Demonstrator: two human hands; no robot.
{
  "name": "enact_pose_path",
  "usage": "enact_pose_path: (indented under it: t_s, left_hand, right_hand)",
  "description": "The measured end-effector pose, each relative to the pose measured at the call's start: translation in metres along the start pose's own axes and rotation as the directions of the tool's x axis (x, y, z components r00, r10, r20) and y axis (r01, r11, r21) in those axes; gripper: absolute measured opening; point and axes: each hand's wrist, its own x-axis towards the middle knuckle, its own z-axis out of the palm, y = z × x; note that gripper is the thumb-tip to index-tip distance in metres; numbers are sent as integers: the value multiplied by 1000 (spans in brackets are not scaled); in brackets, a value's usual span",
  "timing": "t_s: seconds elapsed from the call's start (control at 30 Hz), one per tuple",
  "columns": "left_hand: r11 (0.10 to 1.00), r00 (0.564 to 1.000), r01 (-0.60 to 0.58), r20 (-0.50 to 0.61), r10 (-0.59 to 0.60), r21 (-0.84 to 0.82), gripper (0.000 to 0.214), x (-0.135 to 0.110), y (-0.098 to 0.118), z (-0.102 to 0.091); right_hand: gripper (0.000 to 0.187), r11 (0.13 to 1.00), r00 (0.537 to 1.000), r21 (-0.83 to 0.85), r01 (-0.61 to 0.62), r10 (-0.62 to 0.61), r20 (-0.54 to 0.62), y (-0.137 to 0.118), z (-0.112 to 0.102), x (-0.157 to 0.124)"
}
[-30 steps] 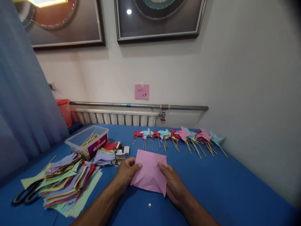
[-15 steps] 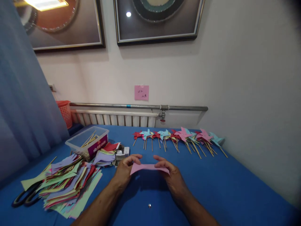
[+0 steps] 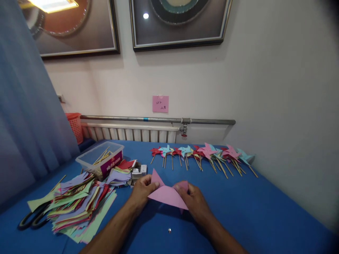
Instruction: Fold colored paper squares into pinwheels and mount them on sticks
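Note:
A pink paper piece (image 3: 168, 196) with slit, pointed corners is held over the blue table between my two hands. My left hand (image 3: 143, 191) pinches its left side, thumb on top, with one corner standing up beside the thumb. On the right side, my right hand (image 3: 192, 198) grips the paper with the thumb pressed on it and another corner raised. Some of the fingers are hidden behind the sheet. A small shiny pushpin (image 3: 169, 230) lies on the table just below the paper, touched by neither hand.
Finished paper pinwheels (image 3: 206, 151) on sticks lie along the back. To the left are a stack of coloured paper (image 3: 82, 204), black-handled scissors (image 3: 34, 218), a clear plastic box (image 3: 99, 158) of sticks and a small open box (image 3: 137, 171). A blue curtain (image 3: 31, 91) hangs at far left.
The pink paper has tilted from nearly edge-on to showing its broad face, with corners now sticking up. Both hands have closed more firmly on its sides.

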Motion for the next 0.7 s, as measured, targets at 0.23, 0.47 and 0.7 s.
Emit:
enact_pose_path:
  t_s: [0.23, 0.47, 0.7]
  left_hand:
    - [986, 990, 132, -33, -136, -105, 44, -1, -6, 3]
    - [987, 986, 110, -115, -124, -119, 39, 0, -18, 8]
    - [969, 970, 159, -155, -189, -187, 45, -2, -15, 13]
  right_hand:
    - [40, 716, 951, 627, -306, 204, 232, -15, 14, -6]
    - [43, 568, 932, 743, -354, 147, 332, -23, 17, -12]
    - [47, 528, 924, 758, -383, 207, 323, -19, 17, -15]
